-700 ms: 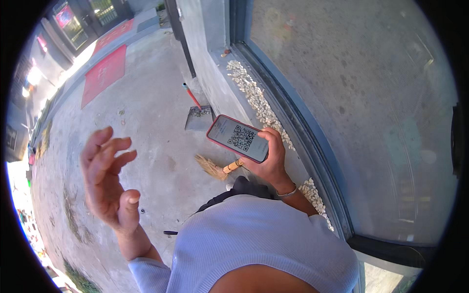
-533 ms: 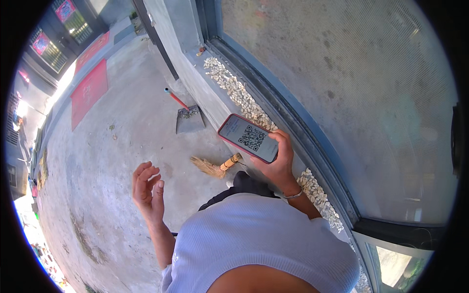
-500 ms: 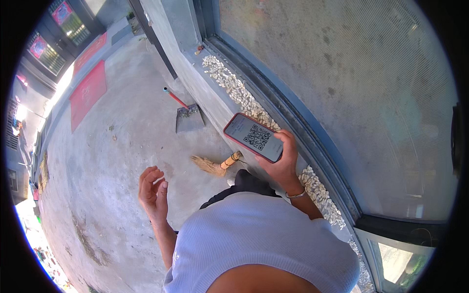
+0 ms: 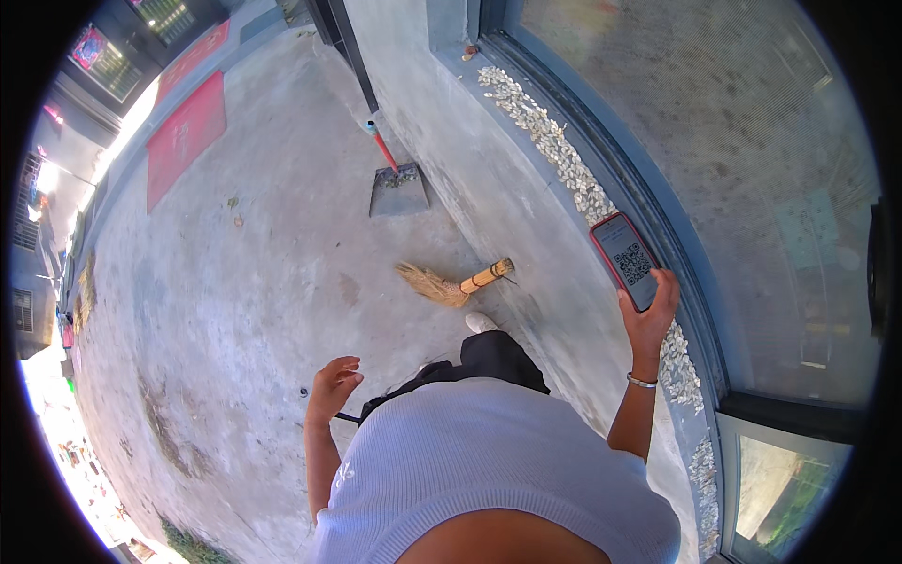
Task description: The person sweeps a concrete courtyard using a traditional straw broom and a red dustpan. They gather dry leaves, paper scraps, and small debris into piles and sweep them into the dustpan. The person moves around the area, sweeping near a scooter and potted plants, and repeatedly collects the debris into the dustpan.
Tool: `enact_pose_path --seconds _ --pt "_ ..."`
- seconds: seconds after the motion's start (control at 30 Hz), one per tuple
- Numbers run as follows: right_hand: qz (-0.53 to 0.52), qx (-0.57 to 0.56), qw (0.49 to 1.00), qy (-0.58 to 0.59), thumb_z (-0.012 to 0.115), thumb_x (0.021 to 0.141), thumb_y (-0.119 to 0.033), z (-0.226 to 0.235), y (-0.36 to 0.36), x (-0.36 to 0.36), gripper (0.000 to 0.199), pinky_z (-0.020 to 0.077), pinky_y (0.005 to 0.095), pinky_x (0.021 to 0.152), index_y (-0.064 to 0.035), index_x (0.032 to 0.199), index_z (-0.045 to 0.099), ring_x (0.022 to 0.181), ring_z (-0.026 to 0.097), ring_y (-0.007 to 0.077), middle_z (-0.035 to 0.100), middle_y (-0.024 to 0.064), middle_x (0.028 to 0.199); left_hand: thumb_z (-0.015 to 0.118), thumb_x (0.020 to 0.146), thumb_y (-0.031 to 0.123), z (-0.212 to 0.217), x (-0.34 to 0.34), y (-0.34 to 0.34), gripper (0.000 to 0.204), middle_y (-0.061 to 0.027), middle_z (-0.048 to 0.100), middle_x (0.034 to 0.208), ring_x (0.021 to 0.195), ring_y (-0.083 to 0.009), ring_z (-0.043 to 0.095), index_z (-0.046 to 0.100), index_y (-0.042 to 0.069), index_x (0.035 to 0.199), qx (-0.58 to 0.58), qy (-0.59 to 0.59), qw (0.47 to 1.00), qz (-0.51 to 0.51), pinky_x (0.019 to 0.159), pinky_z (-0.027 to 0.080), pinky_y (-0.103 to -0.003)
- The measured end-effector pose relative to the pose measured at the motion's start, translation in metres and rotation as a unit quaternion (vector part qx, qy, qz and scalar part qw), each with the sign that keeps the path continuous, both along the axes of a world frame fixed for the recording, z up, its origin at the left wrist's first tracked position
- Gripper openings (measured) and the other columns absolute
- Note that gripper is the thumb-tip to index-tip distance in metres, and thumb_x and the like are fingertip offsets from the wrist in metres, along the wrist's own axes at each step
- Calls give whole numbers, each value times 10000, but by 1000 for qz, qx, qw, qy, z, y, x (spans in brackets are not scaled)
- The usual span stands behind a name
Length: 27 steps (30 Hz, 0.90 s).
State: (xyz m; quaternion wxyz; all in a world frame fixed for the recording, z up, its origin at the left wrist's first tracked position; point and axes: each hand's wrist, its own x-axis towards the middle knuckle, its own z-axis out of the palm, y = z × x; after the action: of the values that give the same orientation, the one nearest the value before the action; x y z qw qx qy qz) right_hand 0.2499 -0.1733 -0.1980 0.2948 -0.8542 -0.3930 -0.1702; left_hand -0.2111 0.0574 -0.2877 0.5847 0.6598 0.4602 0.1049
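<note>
My right hand (image 4: 652,310) grips the lower end of a smartphone (image 4: 624,261) in a red case, its lit screen facing up with a square code on it. The phone is over the window ledge, beside pale, flat seed-like pieces (image 4: 554,146) spread along it; whether it touches the ledge I cannot tell. My left hand (image 4: 334,387) hangs over the concrete floor at my left side, fingers loosely bent, thumb apart, nothing in it.
A short straw broom (image 4: 442,285) lies on the floor by my shoe. Beyond it a dustpan (image 4: 399,193) with a red handle holds debris, close to the low wall. A red mat (image 4: 188,141) lies farther left. Large window glass (image 4: 752,188) rises along the right.
My right hand has carried the phone rightward, away from my body and over the ledge. My left hand has lowered toward my waist. The whole view has shifted.
</note>
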Motion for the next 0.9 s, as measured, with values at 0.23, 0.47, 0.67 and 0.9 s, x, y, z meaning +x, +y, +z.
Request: enact_pose_path --seconds 0.23,0.47,0.67,0.9 --pt "-82 -115 989 -48 757 605 -178 -22 -8 -12 592 387 485 825 -82 1135 514 1107 434 347 473 158 1191 558 884 252 -55 -87 -7 302 -85 610 1002 888 -186 611 541 71 1125 -284 -162 909 259 751 515 -327" --pt "-155 -119 979 -54 746 628 -193 -26 7 -13 586 379 490 848 -75 1152 512 1149 417 342 458 163 1234 594 865 231 -148 -148 -65 283 -99 638 888 788 -188 627 560 43 1075 -257 -57 932 250 666 528 -316" --pt "-119 -150 972 -139 723 640 -142 -19 47 -56 579 374 460 864 -52 1161 489 1104 446 346 489 169 1169 576 876 252 -183 -129 -71 282 -65 635 886 812 -132 597 582 38 1059 -276 -12 945 176 731 480 -256" --pt "208 -304 929 32 649 673 -129 -165 159 -70 306 418 415 773 -59 955 555 936 517 287 548 106 967 570 878 253 -161 -113 -36 279 -53 632 895 826 -117 584 587 42 1058 -339 5 922 189 750 464 -244"
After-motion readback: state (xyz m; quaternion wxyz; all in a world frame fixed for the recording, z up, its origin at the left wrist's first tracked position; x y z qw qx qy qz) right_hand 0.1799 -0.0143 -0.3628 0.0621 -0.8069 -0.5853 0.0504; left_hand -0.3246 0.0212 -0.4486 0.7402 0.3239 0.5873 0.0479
